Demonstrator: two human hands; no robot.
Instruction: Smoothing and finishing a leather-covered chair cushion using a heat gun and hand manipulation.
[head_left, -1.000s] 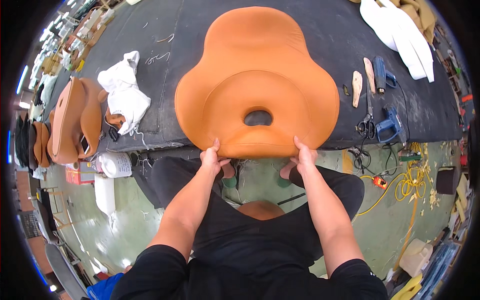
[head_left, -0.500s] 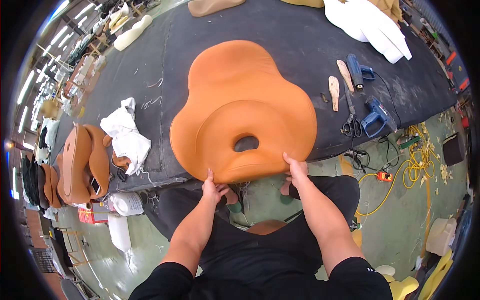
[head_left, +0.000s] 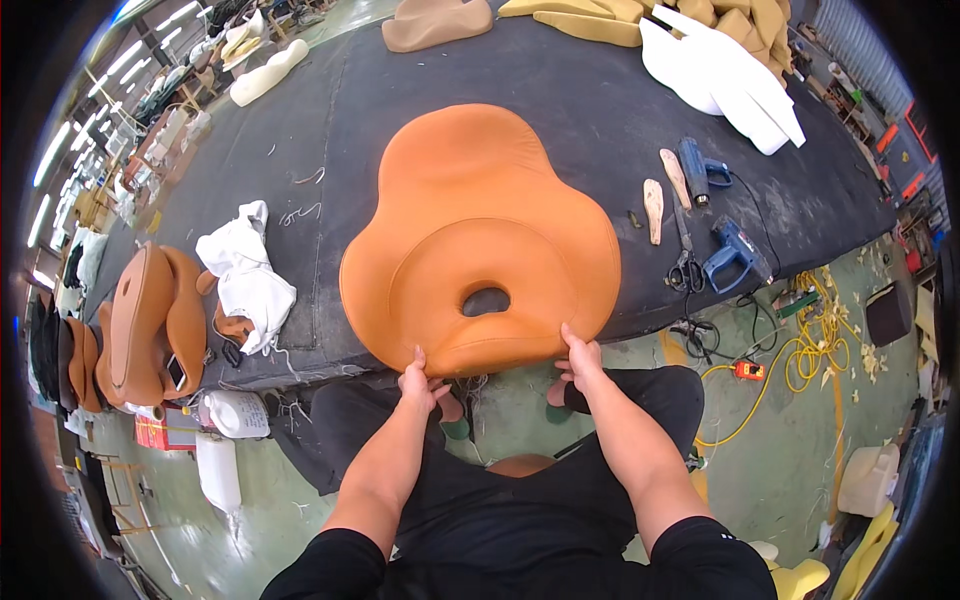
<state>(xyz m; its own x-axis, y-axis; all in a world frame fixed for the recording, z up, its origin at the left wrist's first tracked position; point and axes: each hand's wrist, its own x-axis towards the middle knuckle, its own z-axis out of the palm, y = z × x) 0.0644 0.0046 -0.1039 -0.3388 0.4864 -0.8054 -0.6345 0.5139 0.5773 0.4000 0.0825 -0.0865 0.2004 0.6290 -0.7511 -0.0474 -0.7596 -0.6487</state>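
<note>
An orange leather-covered seat cushion [head_left: 480, 190] with an oval hole lies on the dark table, its near edge jutting past the table's front edge. My left hand [head_left: 420, 383] grips the near left edge, thumb on top and fingers underneath. On the near right edge, my right hand [head_left: 582, 354] holds it the same way. The undersides of the cushion and some fingertips are hidden.
On the black tabletop [head_left: 300, 140], right, lie two heat guns [head_left: 735, 252], scissors [head_left: 684, 270] and two wooden tools [head_left: 653, 210]. White cloth [head_left: 248, 275] and stacked brown cushions [head_left: 150, 320] sit left. White and yellow foam pieces [head_left: 715, 80] are at the back; a yellow cable [head_left: 815, 350] lies on the floor.
The view has shifted, bringing more of the foam at the back into sight. Both hands keep their hold on the cushion's near edge, with little change in its pose on the table.
</note>
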